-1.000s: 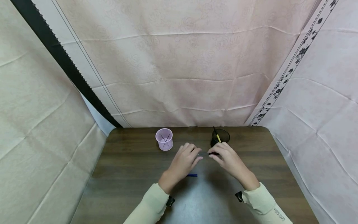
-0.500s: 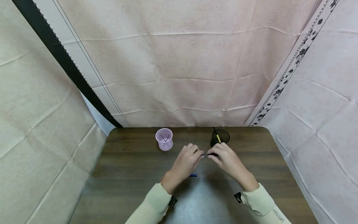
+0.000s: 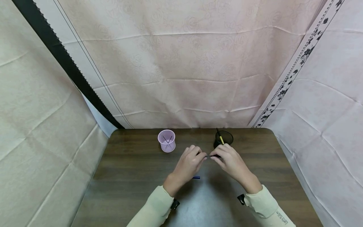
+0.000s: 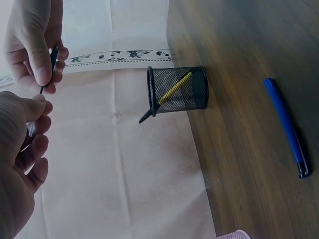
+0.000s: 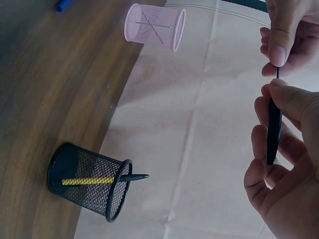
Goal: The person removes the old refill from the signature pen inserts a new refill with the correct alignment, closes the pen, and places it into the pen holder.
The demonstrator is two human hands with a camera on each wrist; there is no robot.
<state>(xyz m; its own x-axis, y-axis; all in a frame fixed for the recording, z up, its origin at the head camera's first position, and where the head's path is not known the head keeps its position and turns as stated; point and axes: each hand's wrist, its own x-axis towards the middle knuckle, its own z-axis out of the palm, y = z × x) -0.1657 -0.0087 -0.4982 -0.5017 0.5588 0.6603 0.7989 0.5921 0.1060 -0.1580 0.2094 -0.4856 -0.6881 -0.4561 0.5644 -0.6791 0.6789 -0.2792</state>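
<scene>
Pinching a thin rod [image 5: 278, 72], the left hand [image 3: 187, 164] works beside the right hand [image 3: 234, 162], which grips a black barrel [image 5: 273, 130] on the near side of the black mesh cup [image 5: 97, 167], apparently joining or parting the two, with straight alignment seemingly needed next.

cup [image 3: 168, 147] left, holder [image 5: 94, 167] right on table [image 3: 210, 208] | pen [image 5: 87, 180] in holder | loose pen [image 4: 286, 123] before both
</scene>
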